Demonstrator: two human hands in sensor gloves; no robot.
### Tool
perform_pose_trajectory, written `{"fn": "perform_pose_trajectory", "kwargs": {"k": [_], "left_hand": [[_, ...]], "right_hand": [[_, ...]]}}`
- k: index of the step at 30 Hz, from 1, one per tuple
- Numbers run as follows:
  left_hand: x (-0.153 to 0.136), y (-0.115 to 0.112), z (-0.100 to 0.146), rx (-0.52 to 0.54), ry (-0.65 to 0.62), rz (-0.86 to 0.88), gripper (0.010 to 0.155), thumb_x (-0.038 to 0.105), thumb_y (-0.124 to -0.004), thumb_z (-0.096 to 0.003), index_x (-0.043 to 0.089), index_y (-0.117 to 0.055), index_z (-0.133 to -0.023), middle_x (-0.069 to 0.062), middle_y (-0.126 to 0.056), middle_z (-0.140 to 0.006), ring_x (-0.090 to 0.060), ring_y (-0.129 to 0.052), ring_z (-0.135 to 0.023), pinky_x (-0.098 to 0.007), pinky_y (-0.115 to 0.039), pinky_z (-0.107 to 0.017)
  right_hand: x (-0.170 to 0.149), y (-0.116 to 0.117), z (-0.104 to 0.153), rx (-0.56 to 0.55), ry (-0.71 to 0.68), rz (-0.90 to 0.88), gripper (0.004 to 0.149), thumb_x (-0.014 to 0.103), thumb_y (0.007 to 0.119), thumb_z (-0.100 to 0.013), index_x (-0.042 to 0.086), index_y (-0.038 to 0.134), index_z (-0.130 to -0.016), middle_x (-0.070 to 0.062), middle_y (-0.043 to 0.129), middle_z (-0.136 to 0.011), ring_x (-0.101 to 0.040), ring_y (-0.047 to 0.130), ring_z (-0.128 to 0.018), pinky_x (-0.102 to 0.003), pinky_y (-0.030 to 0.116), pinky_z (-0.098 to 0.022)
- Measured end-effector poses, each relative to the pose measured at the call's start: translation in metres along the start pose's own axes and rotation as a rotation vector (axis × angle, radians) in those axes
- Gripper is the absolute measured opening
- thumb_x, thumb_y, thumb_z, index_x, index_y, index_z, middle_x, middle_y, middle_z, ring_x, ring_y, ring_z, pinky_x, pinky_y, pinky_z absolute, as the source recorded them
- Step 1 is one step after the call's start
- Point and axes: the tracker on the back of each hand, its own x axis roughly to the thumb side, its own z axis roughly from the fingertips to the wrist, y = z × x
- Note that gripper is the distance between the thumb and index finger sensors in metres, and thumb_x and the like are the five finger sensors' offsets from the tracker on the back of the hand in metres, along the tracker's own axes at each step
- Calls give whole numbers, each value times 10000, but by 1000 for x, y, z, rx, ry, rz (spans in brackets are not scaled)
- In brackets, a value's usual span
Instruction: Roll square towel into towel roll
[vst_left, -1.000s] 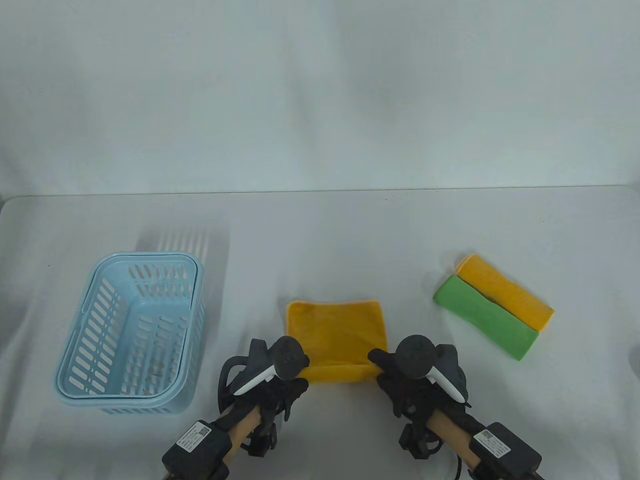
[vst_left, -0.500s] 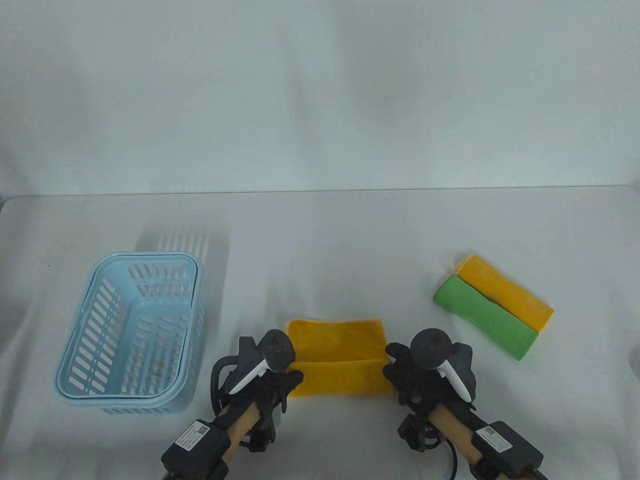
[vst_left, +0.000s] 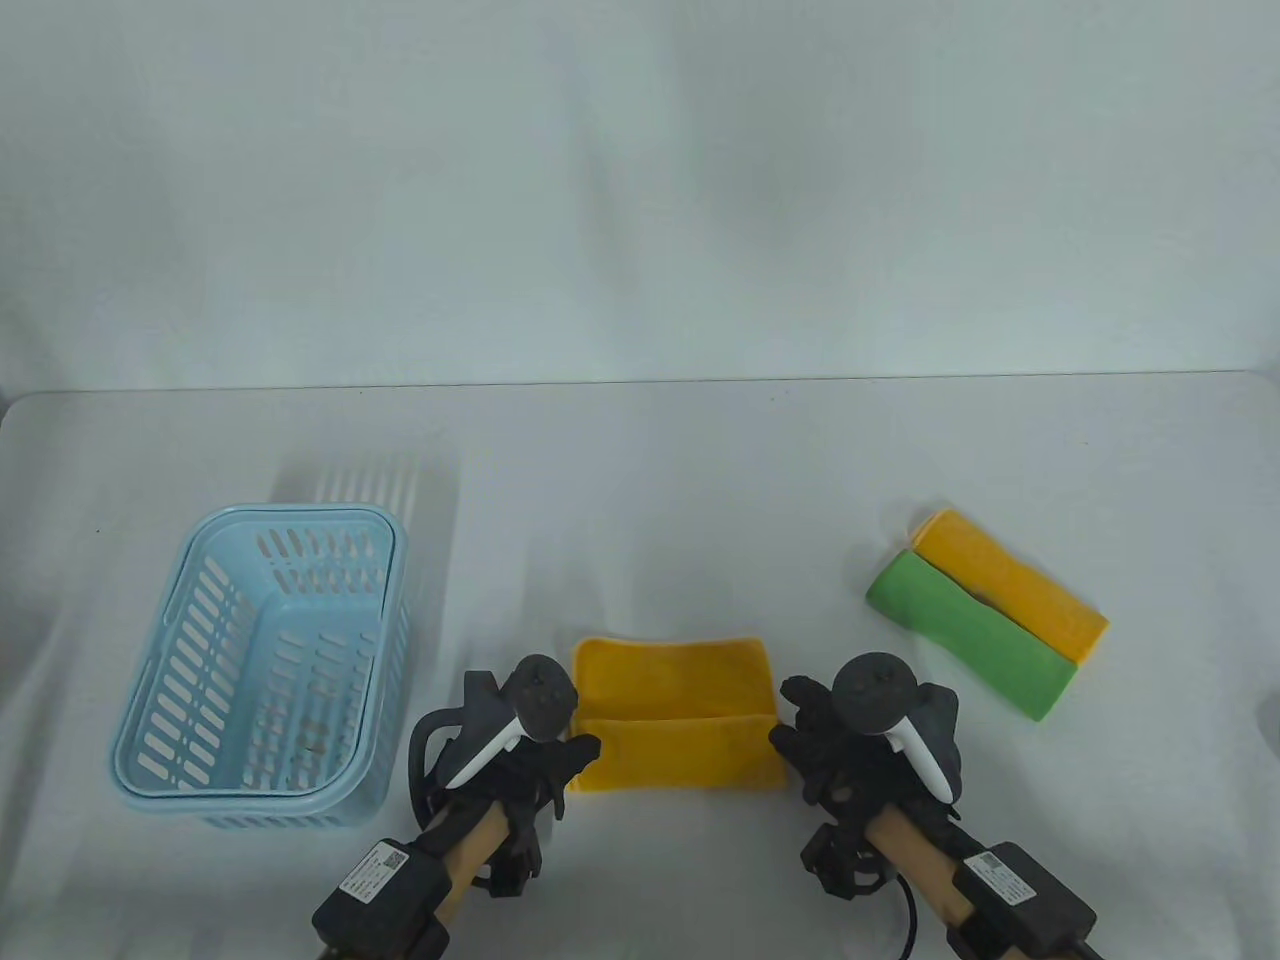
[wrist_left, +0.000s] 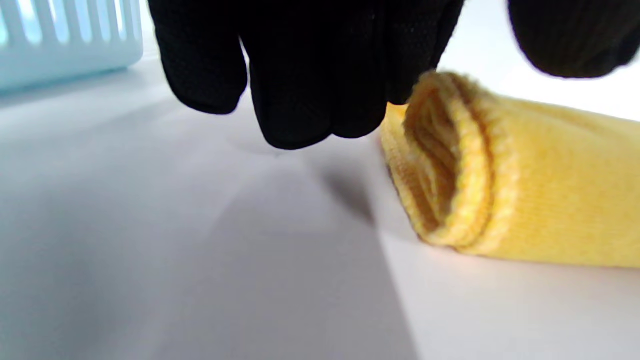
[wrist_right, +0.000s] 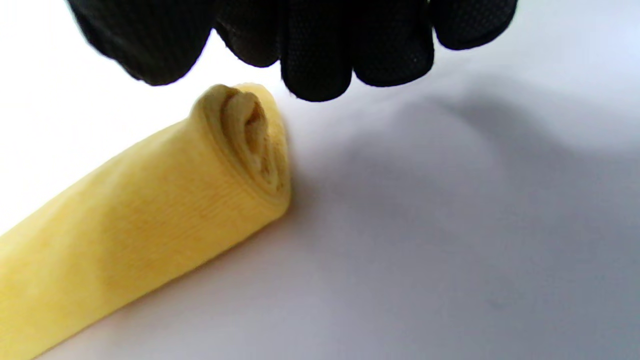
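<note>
Table view shows the yellow towel (vst_left: 675, 715) lying on the white table (vst_left: 640, 450) near its front edge, to the right of the light blue basket (vst_left: 255, 665) and apart from it. Its near part is rolled into a thick band, while the far part still lies flat behind the roll. Just at the roll's left end sits the left hand (vst_left: 535, 765), in a black glove with a dark tracker on its back; the thumb reaches to the end of the roll. At the roll's right end sits the right hand (vst_left: 835, 755), gloved the same way, its fingertips up against the cloth. Whether either hand actually grips the towel cannot be told from above. Left wrist view looks along the table at the roll's open end (wrist_left: 450, 165), where the layered hem curls in a spiral; the gloved fingers (wrist_left: 300, 75) hang bent just beside and above it, one of them touching the top of the hem, none closed around the cloth. Right wrist view shows the other end (wrist_right: 245, 145), likewise coiled, with the fingers (wrist_right: 320, 50) curled loosely above and just beside it, not wrapped round it. Well to the right of the yellow towel, farther from the basket, a green towel roll (vst_left: 970, 635) and an orange towel roll (vst_left: 1010, 582) lie side by side, touching, both slanted.
</note>
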Motion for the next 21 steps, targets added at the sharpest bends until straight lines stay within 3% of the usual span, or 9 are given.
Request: {"fn": "perform_pose_trajectory", "kwargs": {"k": [5, 8, 13, 21], "left_hand": [[16, 9, 13, 77, -121, -77, 763, 597, -750, -326, 353, -586, -1030, 40, -731, -1027, -224, -864, -878, -489, -717, -687], [30, 3, 17, 18, -257, -124, 724, 550, -764, -336, 420, -558, -1019, 63, -603, -1080, -218, -731, -969, -496, -640, -739], [43, -16, 14, 0, -266, -315, 773, 548, -768, -330, 367, -512, -1037, 60, -558, -1098, -232, -686, -1007, -504, -621, -755], [41, -25, 7, -50, -249, -319, 822, 550, -765, -335, 366, -419, -1058, 66, -466, -1127, -229, -601, -1055, -504, -571, -792]], "right_hand": [[20, -1, 14, -38, -143, 68, 677, 523, 788, -309, 352, 589, -933, 40, 730, -923, -284, 715, -856, -546, 597, -662], [31, 8, 18, 78, -274, 114, 672, 472, 787, -335, 397, 522, -948, 102, 555, -1035, -285, 540, -981, -560, 496, -713], [33, 27, 18, 88, -260, 328, 653, 456, 787, -340, 412, 537, -942, 136, 539, -1051, -291, 510, -1003, -568, 471, -725], [30, 37, 13, 97, -233, 403, 748, 505, 811, -314, 417, 455, -966, 144, 465, -1079, -293, 489, -1019, -575, 462, -731]]}}
